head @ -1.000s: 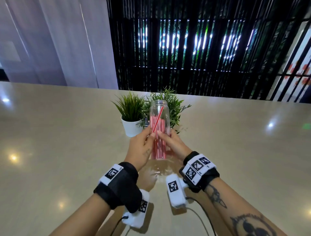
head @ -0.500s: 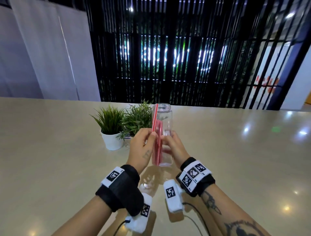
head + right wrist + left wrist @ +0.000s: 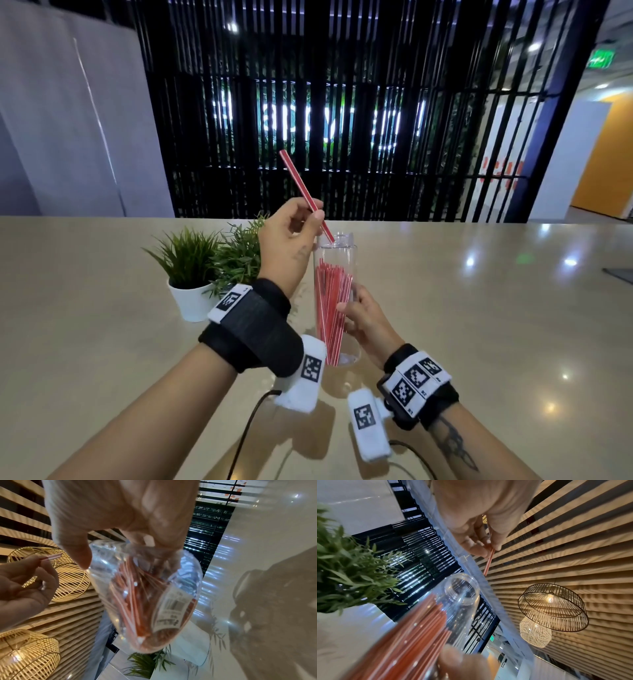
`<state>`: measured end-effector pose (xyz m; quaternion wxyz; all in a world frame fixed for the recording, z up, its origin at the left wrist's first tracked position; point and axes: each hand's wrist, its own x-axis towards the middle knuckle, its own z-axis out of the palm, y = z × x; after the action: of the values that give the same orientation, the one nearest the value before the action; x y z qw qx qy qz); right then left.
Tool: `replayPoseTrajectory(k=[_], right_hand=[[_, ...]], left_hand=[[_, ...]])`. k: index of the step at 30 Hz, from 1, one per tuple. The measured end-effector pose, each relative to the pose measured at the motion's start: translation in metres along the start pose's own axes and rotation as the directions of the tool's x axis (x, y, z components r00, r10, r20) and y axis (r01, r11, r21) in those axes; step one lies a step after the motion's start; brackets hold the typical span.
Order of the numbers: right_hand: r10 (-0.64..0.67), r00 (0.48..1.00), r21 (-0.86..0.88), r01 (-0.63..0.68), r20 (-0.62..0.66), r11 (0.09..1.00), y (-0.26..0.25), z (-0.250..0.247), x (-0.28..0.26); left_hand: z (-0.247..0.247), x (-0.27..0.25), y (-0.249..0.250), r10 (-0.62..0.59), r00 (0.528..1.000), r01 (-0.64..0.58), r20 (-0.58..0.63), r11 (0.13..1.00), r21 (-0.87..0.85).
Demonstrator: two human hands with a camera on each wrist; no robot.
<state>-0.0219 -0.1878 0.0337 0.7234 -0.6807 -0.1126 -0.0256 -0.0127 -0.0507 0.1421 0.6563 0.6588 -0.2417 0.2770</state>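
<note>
My left hand (image 3: 291, 240) pinches one red straw (image 3: 301, 186), its lower tip at the mouth of the clear bottle (image 3: 337, 253). My right hand (image 3: 366, 318) grips the clear bottle upright over the desk (image 3: 479, 325). Step, as I judge it: insertion. Next: align the red straw vertically, then release.

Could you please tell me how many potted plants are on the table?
2. A grassy plant in a white pot stands left of the straw bottle; a bushier plant stands just right of it, its pot hidden.
</note>
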Motion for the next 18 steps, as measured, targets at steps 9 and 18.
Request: replayPoseTrajectory(k=[9, 18], right_hand=[[-0.004, 1.000, 0.014, 0.004, -0.001, 1.000, -0.006, -0.037, -0.018], [-0.016, 1.000, 0.014, 0.016, -0.011, 1.000, -0.006, -0.048, -0.022]], left_hand=[[0.039, 0.033, -0.006, -0.066, 0.970, 0.002, 0.233, 0.965, 0.263], [0.041, 0.038, 0.002, -0.187, 0.917, 0.018, 0.353, 0.902, 0.431]])
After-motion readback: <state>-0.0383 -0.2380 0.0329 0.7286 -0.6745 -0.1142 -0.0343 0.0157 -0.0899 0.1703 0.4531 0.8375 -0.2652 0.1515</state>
